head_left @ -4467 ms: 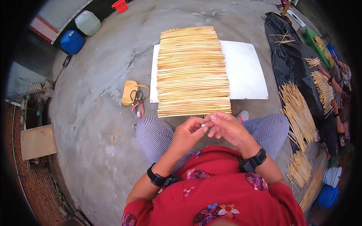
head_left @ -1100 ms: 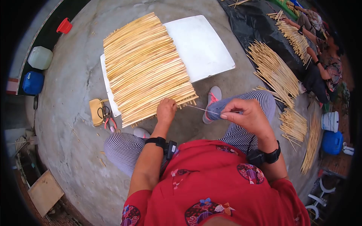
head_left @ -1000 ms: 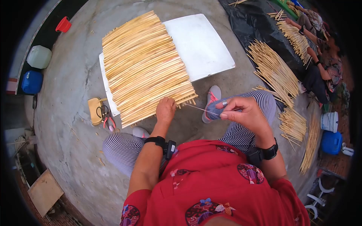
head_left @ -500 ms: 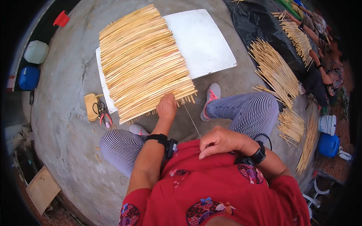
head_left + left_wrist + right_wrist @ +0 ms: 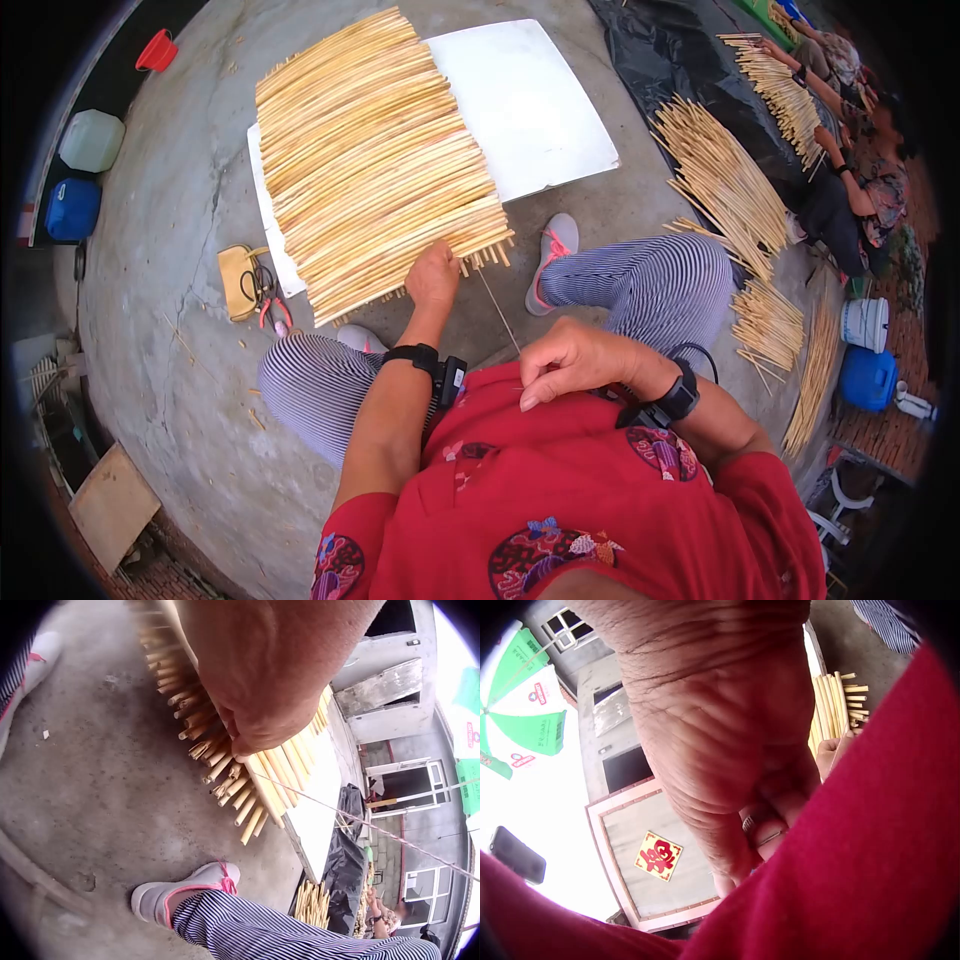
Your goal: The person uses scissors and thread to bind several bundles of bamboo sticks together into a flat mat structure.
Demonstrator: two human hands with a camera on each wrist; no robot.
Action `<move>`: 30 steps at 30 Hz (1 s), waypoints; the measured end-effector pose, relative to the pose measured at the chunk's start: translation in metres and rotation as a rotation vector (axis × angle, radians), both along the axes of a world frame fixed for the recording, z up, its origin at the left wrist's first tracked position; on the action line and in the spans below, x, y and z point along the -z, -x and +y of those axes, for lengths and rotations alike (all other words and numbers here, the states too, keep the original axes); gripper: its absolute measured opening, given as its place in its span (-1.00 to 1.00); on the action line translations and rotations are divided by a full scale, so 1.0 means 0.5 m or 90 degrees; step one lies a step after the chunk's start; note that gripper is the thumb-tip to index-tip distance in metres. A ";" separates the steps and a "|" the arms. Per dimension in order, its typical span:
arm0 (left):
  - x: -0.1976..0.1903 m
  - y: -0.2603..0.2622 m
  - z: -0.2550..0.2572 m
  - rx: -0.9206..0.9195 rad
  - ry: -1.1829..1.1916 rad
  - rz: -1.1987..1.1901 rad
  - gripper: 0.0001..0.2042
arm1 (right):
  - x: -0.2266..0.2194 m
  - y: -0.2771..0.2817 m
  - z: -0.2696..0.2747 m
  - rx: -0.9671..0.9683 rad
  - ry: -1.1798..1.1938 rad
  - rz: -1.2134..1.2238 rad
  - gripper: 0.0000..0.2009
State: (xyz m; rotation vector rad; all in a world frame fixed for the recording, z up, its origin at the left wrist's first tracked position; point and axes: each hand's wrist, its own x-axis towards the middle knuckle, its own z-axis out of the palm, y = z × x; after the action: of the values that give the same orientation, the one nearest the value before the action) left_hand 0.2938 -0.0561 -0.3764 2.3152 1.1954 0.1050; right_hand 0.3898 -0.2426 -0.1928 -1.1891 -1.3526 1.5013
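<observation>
A mat of pale yellow sticks (image 5: 380, 160), laid side by side, covers part of a white board (image 5: 540, 110). My left hand (image 5: 433, 275) grips the mat's near edge, the thumb tip pressed on an outer stick in the left wrist view. From that edge, just right of the left hand, a thin thread (image 5: 497, 306) runs taut to my right hand (image 5: 575, 358). The right hand pinches the thread close in front of the red shirt (image 5: 600, 480). In the right wrist view a metal band (image 5: 748, 823) sits on a curled finger; the shirt hides the fingertips.
Pliers (image 5: 275, 313) lie on the concrete at left beside a yellow pouch (image 5: 237, 285). Loose stick bundles (image 5: 725, 180) lie at right by black sheeting (image 5: 675, 60), where other people handle sticks. My shoe (image 5: 553, 262) stands right of the mat's near corner.
Earlier, both hands met before the mat. Then the left gripped its edge while the right held thread out at right. Since then, the right hand has moved down and left to the shirt.
</observation>
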 end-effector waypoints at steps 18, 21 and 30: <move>0.049 0.001 0.007 0.130 -0.055 0.063 -0.35 | 0.012 0.004 -0.008 -0.016 0.120 0.018 -0.77; 0.030 -0.003 0.003 0.123 -0.027 0.087 -0.37 | 0.015 0.000 -0.011 -0.015 0.129 0.042 -0.77; 0.015 0.008 -0.004 0.136 -0.042 0.060 -0.38 | 0.008 -0.002 -0.014 -0.027 0.139 0.017 -0.77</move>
State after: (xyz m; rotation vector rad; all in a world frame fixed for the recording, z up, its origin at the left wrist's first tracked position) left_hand 0.2898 -0.0583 -0.3839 2.5148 0.9941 -0.0423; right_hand 0.3908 -0.2494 -0.1969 -1.2763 -1.2270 1.7245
